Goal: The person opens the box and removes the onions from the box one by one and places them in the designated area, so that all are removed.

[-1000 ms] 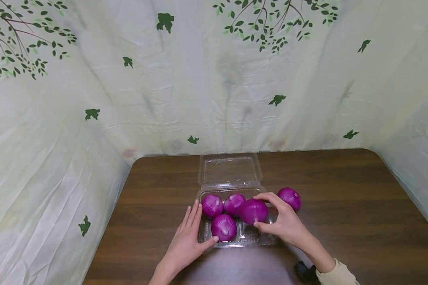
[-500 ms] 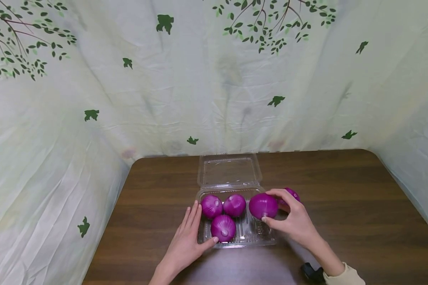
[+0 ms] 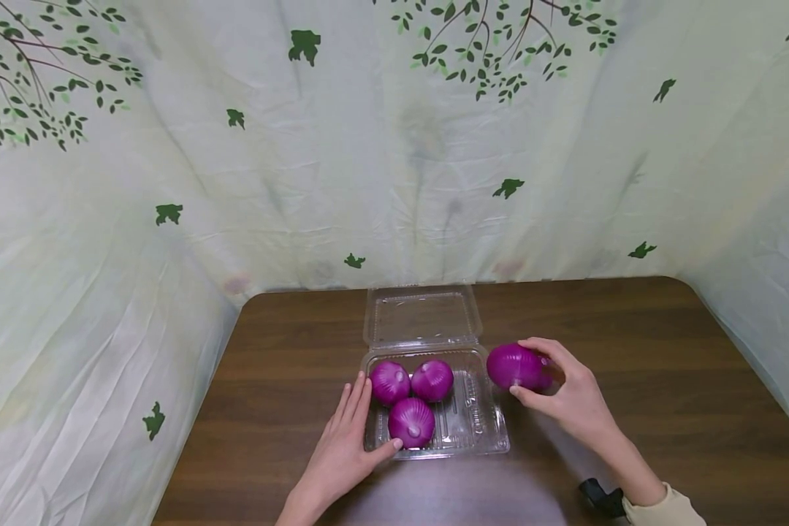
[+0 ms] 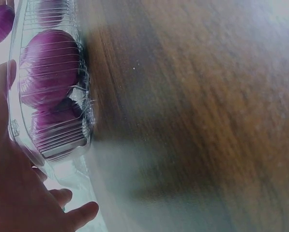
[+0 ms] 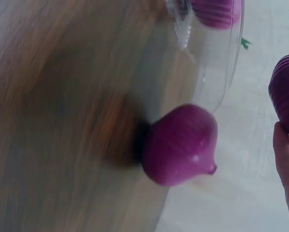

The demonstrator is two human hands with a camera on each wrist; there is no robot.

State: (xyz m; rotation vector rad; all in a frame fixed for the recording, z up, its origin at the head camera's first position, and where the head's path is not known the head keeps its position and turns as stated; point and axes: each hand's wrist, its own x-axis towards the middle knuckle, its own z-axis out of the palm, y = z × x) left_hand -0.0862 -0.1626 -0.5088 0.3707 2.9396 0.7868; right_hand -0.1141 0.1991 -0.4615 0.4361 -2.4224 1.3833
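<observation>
In the head view, three purple onions (image 3: 412, 422) sit in the left part of a clear plastic clamshell container (image 3: 470, 431). My left hand (image 3: 343, 442) rests against the container's left edge, fingers straight and thumb at its front corner. Off the container's right side, my right hand (image 3: 572, 394) holds another purple onion (image 3: 511, 364) between thumb and fingers, raised above the table. One more onion (image 5: 180, 145) rests on the table in the right wrist view; from the head it is mostly hidden behind the held onion and the right hand.
The container's lid (image 3: 424, 315) lies folded back toward the far edge of the brown wooden table (image 3: 302, 343). A pale curtain (image 3: 368, 146) with leaf prints hangs behind and at the sides. A black band (image 3: 601, 498) is at the right wrist.
My right hand has carried the held onion rightward, from over the container's right half to beyond its right edge. The left hand has stayed in place.
</observation>
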